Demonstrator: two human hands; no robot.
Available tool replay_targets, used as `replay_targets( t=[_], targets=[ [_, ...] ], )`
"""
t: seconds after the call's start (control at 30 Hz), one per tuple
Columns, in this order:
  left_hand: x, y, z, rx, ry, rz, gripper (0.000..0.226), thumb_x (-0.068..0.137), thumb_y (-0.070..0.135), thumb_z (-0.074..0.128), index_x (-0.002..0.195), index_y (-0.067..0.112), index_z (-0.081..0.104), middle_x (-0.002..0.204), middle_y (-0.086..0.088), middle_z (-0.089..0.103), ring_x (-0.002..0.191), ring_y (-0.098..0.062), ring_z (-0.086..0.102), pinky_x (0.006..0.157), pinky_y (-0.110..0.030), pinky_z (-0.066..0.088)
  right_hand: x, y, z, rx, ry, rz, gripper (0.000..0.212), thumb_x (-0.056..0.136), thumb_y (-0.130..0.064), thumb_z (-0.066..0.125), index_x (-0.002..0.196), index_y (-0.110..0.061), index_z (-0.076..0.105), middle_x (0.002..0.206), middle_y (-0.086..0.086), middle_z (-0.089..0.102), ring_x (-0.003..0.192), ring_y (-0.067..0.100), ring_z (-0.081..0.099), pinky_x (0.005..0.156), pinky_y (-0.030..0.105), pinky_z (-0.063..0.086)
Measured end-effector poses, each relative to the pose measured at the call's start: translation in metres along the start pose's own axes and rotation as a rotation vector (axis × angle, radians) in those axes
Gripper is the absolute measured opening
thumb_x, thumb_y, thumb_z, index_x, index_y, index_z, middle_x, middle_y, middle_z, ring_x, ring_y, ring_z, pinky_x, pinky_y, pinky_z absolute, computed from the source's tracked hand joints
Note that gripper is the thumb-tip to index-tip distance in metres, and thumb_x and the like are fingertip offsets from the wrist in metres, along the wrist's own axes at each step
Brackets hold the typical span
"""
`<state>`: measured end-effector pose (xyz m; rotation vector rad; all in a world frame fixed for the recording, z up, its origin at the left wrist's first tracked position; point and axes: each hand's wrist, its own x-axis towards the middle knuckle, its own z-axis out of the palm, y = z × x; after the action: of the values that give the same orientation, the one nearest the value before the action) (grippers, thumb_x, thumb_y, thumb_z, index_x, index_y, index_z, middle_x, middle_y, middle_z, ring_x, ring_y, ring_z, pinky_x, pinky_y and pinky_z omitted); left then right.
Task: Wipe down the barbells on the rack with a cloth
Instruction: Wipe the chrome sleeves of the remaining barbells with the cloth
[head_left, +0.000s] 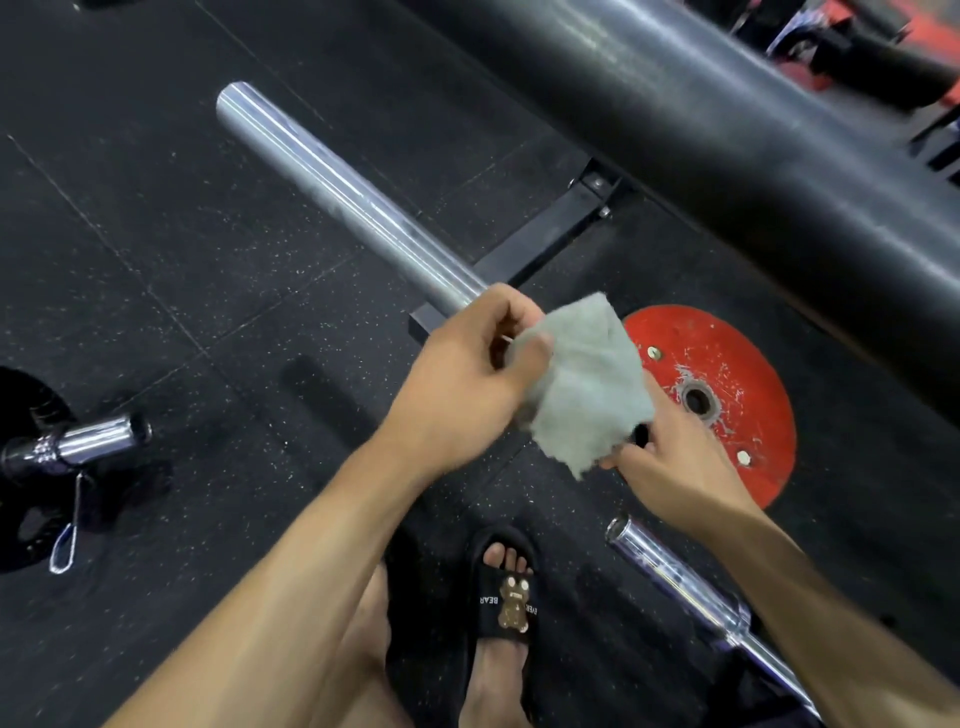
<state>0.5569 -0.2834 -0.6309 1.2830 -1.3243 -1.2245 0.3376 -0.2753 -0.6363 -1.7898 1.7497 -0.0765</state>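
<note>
A grey cloth (587, 384) is held between both hands in the middle of the view. My left hand (467, 374) pinches its upper left edge between thumb and fingers. My right hand (670, 457) pinches its lower right corner. A long silver barbell sleeve (332, 187) runs from the upper left down to behind my left hand. It is not touched by the cloth. A second chrome barbell end (675, 577) lies at the lower right, under my right forearm.
A red weight plate (737, 364) lies flat on the black rubber floor (156, 291), right of the cloth. A thick black tube (727, 135) crosses the upper right. A black rack foot (540, 249) passes under the sleeve. Another bar end with a collar (88, 447) sits at the left. My sandalled foot (506, 597) is below.
</note>
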Motion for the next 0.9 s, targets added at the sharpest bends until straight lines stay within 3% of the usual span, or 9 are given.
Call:
replay_targets(
  t=[0.1,0.23,0.33,0.43,0.5,0.67,0.73,0.83,0.9],
  targets=[
    [0.002,-0.018,0.007,0.308,0.238,0.142,0.015,0.106,0.031,0.052,0.097,0.019,0.054,0.083,0.003,0.061,0.071,-0.020,0.060,0.064,-0.048,0.052,-0.002,-0.002,0.001,0.037,-0.015,0.000,0.055,0.087,-0.084,0.038,0.133,-0.055,0.034,0.092,-0.015,0.072,0.078,0.007,0.070,0.076,0.034,0.049],
    [0.003,-0.032,0.018,0.612,0.414,0.261,0.010,0.104,0.020,0.052,0.113,0.018,0.055,0.107,0.003,0.057,0.080,-0.020,0.055,0.068,-0.048,0.050,-0.003,-0.005,0.001,0.034,-0.009,0.003,0.062,0.081,-0.091,0.031,0.132,-0.056,0.033,0.083,-0.012,0.072,0.072,0.006,0.068,0.075,0.033,0.049],
    [0.004,-0.041,0.021,0.855,0.518,0.349,0.037,0.091,0.008,0.065,0.125,0.022,0.064,0.125,-0.007,0.057,0.111,-0.029,0.050,0.091,-0.045,0.041,-0.004,-0.004,0.001,0.031,-0.006,0.009,0.063,0.080,-0.093,0.030,0.131,-0.057,0.032,0.084,-0.013,0.072,0.075,0.006,0.070,0.082,0.038,0.052],
    [0.005,-0.045,0.032,0.974,0.313,0.581,0.033,0.099,0.022,0.058,0.130,0.018,0.068,0.134,-0.006,0.062,0.131,-0.030,0.050,0.109,-0.046,0.033,-0.004,-0.005,0.001,0.015,-0.001,0.010,0.060,0.082,-0.090,0.032,0.131,-0.055,0.035,0.087,-0.013,0.072,0.080,0.007,0.070,0.086,0.042,0.053],
    [0.009,-0.054,0.040,1.072,0.109,0.624,0.042,0.106,0.031,0.043,0.139,0.012,0.061,0.142,-0.006,0.060,0.142,-0.027,0.045,0.121,-0.050,0.025,-0.002,-0.005,0.001,0.003,0.009,0.000,0.062,0.082,-0.092,0.030,0.131,-0.055,0.036,0.089,-0.014,0.072,0.081,0.007,0.070,0.086,0.043,0.053],
    [0.029,-0.067,0.015,1.165,-0.075,0.719,0.053,0.109,0.040,0.029,0.149,0.013,0.051,0.145,-0.006,0.057,0.143,-0.026,0.045,0.126,-0.049,0.018,0.001,0.003,0.003,0.042,0.002,-0.010,0.069,0.077,-0.099,0.026,0.131,-0.056,0.037,0.093,-0.012,0.073,0.077,0.007,0.073,0.084,0.046,0.055],
    [0.047,-0.068,-0.012,1.132,0.026,0.656,0.050,0.109,0.036,0.030,0.147,0.012,0.053,0.143,-0.008,0.058,0.142,-0.028,0.044,0.127,-0.049,0.011,0.001,0.003,0.003,0.048,-0.003,-0.007,0.070,0.077,-0.099,0.026,0.131,-0.057,0.038,0.088,-0.008,0.073,0.077,0.008,0.073,0.083,0.046,0.055],
    [0.068,-0.067,-0.038,1.037,0.329,0.443,0.046,0.110,0.029,0.031,0.140,0.007,0.058,0.138,-0.009,0.061,0.142,-0.028,0.044,0.127,-0.050,0.005,0.001,0.003,0.003,0.030,0.010,-0.005,0.071,0.078,-0.099,0.024,0.130,-0.054,0.038,0.081,-0.005,0.073,0.074,0.009,0.071,0.082,0.045,0.055],
    [0.062,-0.062,-0.019,0.982,0.370,0.392,0.047,0.109,0.025,0.029,0.141,0.003,0.056,0.140,-0.013,0.058,0.144,-0.031,0.041,0.127,-0.055,0.007,0.002,0.003,0.002,0.017,0.010,-0.010,0.071,0.078,-0.099,0.022,0.129,-0.052,0.038,0.078,-0.004,0.073,0.070,0.009,0.070,0.080,0.044,0.055]
  ],
)
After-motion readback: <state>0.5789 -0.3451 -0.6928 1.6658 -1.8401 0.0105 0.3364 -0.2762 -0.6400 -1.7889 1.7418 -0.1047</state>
